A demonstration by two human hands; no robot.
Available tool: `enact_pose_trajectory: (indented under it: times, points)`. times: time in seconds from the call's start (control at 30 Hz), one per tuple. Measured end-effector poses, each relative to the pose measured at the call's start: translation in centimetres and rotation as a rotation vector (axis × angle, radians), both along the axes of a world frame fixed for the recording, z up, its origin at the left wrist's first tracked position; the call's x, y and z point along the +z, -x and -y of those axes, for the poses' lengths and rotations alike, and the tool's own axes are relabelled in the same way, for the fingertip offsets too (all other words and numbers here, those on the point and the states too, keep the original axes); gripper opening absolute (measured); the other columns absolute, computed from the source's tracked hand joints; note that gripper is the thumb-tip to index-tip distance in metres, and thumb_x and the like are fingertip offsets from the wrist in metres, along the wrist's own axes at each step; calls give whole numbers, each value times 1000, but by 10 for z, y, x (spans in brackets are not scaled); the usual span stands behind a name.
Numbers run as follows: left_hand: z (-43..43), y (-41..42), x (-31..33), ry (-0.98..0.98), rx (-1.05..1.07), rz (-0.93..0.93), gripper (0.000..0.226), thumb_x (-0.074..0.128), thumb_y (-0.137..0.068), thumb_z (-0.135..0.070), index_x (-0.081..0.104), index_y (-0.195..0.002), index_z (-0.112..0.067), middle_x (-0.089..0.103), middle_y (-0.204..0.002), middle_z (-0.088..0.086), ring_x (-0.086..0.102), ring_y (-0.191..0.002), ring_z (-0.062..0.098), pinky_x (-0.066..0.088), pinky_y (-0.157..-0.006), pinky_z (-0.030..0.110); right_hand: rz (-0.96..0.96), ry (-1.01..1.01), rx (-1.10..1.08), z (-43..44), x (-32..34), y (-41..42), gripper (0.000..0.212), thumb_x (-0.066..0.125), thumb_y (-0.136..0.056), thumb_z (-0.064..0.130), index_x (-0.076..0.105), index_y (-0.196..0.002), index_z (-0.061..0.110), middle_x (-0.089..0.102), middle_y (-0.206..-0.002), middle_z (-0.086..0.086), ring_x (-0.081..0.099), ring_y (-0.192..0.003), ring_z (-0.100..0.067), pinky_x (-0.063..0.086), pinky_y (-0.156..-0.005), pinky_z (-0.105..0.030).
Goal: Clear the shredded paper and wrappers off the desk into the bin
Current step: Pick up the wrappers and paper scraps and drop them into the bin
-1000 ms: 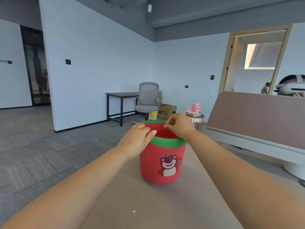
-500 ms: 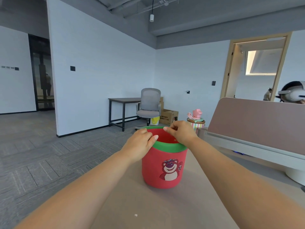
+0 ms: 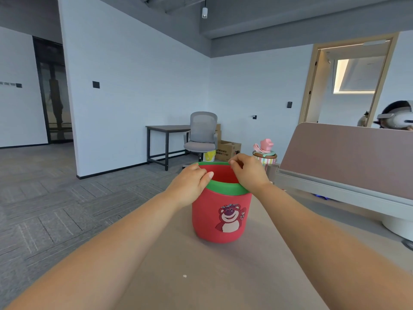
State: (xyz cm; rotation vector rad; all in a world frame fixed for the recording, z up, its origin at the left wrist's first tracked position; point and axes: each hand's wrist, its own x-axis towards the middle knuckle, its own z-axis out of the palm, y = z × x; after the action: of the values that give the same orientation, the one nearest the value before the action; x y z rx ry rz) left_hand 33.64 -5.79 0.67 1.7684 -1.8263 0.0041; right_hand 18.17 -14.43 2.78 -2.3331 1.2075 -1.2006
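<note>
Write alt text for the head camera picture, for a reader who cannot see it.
The left hand and right hand are at the green rim of a red bin with a bear picture, on a brown desk. A white scrap lies nearer the viewer.

Pale blue walls (image 3: 134,97), grey carpet tiles (image 3: 44,209), grey office chair (image 3: 202,135) beside dark side table (image 3: 167,128), wood-framed doorway (image 3: 312,86), pendant lamp (image 3: 204,12).

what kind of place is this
Probably an office: a grey swivel chair beside a dark work table, a desk divider panel and grey carpet tiles.
</note>
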Motion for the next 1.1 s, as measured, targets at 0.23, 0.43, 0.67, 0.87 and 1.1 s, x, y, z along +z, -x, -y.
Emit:
enact_pose_trajectory:
  times: [0.23, 0.43, 0.67, 0.87, 1.1]
  points:
    - [-30, 14, -13, 224, 8, -162, 35, 44, -95, -27, 43, -126, -13, 42, -134, 2, 43, -123, 20, 36, -102, 34, -37, 71, 101, -33, -13, 21, 34, 41, -94, 13, 51, -125, 16, 53, -132, -7, 45, -124, -24, 39, -106, -38]
    - [-54, 17, -29, 165, -43, -129, 48, 44, -95, -27, 30, -138, -15, 25, -151, 3, 25, -141, 16, 26, -115, 37, -69, -67, 97, -39, -9, 29, 50, 28, -88, -8, 52, -123, 18, 55, -131, -9, 51, -119, -26, 44, -94, -30]
    - [-59, 16, -27, 73, -39, -38, 56, 44, -95, -28, 20, -145, -20, 8, -158, -3, 14, -145, 15, 22, -117, 36, -29, -49, 47, -36, 5, 27, 50, 34, -81, -18, 62, -109, 14, 55, -127, -11, 52, -110, -25, 47, -87, -32]
    - [-50, 22, -24, 48, -25, 65, 57, 44, -95, -28, 21, -146, -20, 8, -158, -2, 11, -146, 19, 20, -118, 37, 120, -70, 90, -32, 1, 26, 24, 59, -84, 1, 63, -106, 10, 66, -107, -9, 61, -97, -18, 52, -91, -38]
    - [-68, 18, -49, -15, 11, 34, 65, 48, -93, -30, 15, -147, -15, 1, -159, 2, 15, -145, 21, 20, -118, 35, 143, 166, 52, -57, -20, 32, 20, 49, -85, 4, 65, -94, 13, 69, -96, -4, 62, -85, -20, 53, -80, -35]
